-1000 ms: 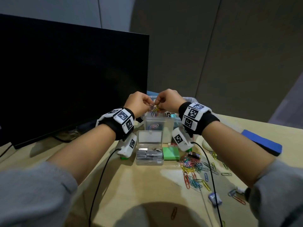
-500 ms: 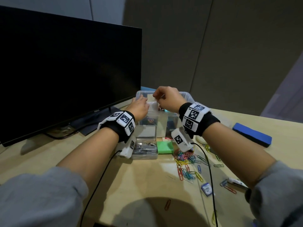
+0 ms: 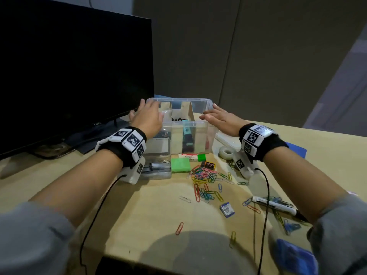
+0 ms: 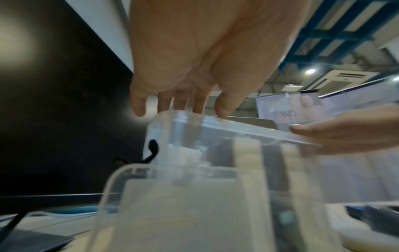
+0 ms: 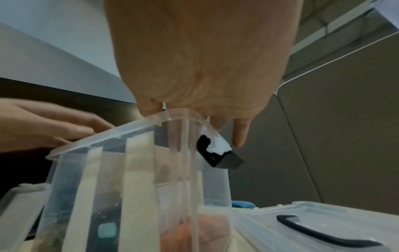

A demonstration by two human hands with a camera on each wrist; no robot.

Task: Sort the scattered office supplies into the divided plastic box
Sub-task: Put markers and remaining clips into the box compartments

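The clear divided plastic box [image 3: 206,133] stands at the back of the desk, with cardboard dividers, a teal-and-black item and other supplies inside. My left hand [image 3: 147,114] reaches over its left end with straight fingers and holds nothing. My right hand [image 3: 216,116] does the same over the right end. In the left wrist view the left fingertips [image 4: 202,107] are at the box rim [image 4: 237,126]; contact is blurred. In the right wrist view the right fingers [image 5: 239,134] hang past the rim corner [image 5: 183,114] by a black latch [image 5: 215,155]. Coloured paper clips [image 3: 204,175] lie scattered in front.
A black monitor [image 3: 75,76] stands close on the left. In front of the box lie a small clear case [image 3: 158,167], a green pad [image 3: 180,165], a staples box [image 3: 210,165], a tape roll [image 3: 226,152] and a pen [image 3: 274,205]. The lid [image 5: 323,226] is at the right.
A second ago both hands were together above the box, pinching paper clips. They have since parted and opened, and now reach over the box's two ends. The head view has tilted down.
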